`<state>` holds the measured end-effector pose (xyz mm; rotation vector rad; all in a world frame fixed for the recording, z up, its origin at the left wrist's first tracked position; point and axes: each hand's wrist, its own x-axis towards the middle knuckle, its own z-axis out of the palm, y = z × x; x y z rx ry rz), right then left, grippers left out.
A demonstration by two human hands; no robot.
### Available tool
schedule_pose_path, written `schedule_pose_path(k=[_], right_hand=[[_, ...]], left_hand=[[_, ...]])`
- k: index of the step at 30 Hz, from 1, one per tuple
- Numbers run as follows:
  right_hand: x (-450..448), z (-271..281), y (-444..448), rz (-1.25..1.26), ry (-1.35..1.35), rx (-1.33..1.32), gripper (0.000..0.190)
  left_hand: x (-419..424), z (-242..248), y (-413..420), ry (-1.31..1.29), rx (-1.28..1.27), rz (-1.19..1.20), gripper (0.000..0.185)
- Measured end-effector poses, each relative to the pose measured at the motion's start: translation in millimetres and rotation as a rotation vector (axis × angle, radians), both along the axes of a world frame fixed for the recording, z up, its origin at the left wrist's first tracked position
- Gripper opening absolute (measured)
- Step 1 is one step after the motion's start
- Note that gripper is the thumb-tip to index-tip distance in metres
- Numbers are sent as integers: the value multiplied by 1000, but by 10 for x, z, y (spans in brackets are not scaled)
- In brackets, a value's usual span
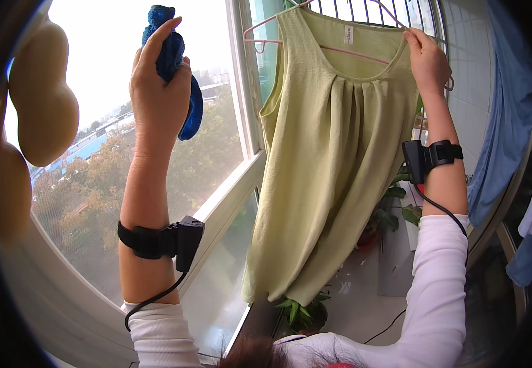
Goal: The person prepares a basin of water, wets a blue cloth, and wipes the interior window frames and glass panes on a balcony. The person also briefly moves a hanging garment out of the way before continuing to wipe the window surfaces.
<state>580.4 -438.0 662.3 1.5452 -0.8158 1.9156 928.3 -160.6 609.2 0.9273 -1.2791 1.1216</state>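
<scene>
My left hand (162, 92) is raised before the window, its fingers closed around a bunched blue cloth (167, 55) whose loose end hangs down beside the wrist. A light green sleeveless top (312, 161) with pleats below the neckline hangs from a pink hanger (263, 39). The hanger's hook reaches the top of the picture. My right hand (427, 60) pinches the top's shoulder at the right, next to the neckline. The hanger's right end shows behind that hand. The blue cloth and the top are apart.
The window frame (220, 198) runs diagonally between my arms. Pale gourd-shaped objects (47, 92) hang at the far left. Blue clothing (505, 115) hangs at the right. Potted plants (307, 317) stand low down under the top. Black cables run from the devices strapped to both forearms.
</scene>
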Motion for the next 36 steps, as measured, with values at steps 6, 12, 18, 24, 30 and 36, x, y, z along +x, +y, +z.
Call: schedule_pose_path(k=[6, 12, 18, 24, 30, 36], right_hand=[[-519, 12, 1189, -225, 123, 315, 35], [-1048, -735, 1882, -172, 338, 75, 35], [-1679, -733, 3278, -238, 116, 235, 24], [-2543, -1118, 3977, -462, 177, 275, 24], [-3723, -1892, 5119, -951, 249, 602, 30], [-4557, -2504, 6430, -1100, -170, 647, 31]], left_hand=[[-5, 327, -261, -7, 34, -234, 48], [-420, -138, -247, 112, 181, -526, 50], [-1014, -254, -377, 236, 322, -691, 51], [-1661, -367, -339, 123, 350, -857, 46], [-3075, -635, -443, -57, 341, -1231, 47], [-4395, -994, -6, -304, 413, -1433, 46]])
